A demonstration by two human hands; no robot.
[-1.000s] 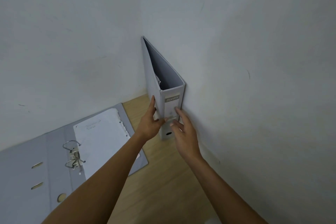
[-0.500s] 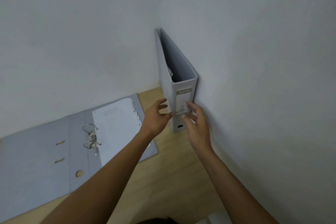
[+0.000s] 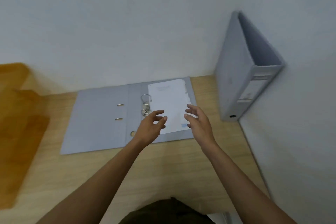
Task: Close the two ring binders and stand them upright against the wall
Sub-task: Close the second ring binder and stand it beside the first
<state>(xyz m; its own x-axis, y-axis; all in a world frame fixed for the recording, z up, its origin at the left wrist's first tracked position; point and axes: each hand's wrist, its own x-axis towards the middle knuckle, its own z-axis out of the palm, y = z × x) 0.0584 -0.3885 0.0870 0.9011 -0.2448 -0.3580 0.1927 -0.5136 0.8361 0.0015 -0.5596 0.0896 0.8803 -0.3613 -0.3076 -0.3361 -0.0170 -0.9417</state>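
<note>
One grey binder [image 3: 241,71] stands upright in the corner on the right, its far cover flat against the side wall [image 3: 300,132] and its spine with a pale label facing the person. It is closed, and neither hand touches it.

The second binder [image 3: 101,120] lies open and flat on the light wooden table [image 3: 163,169], with its far edge close to the back wall [image 3: 127,23]. Its metal rings [image 3: 145,104] stand up from the middle panel, and a stack of white paper [image 3: 169,103] rests on the right-hand cover. The two slots and the round finger hole show on the left half.

Both hands hang over the lower part of the paper. The left hand [image 3: 151,127] is spread, fingers loosely curled and apart, holding nothing; it sits just below the rings. The right hand [image 3: 198,123] is likewise spread wide with fingers splayed, empty, over the right edge of the paper. The picture is blurred, so whether any fingertip actually touches the paper or the cover cannot be told. The two hands are near each other, with a strip of white paper visible between them.

At the far left an orange-brown shape [image 3: 18,123] lies on the table, well apart from the open binder and too smeared to identify. Dark cloth [image 3: 163,212] shows at the bottom edge, between the forearms.
</note>
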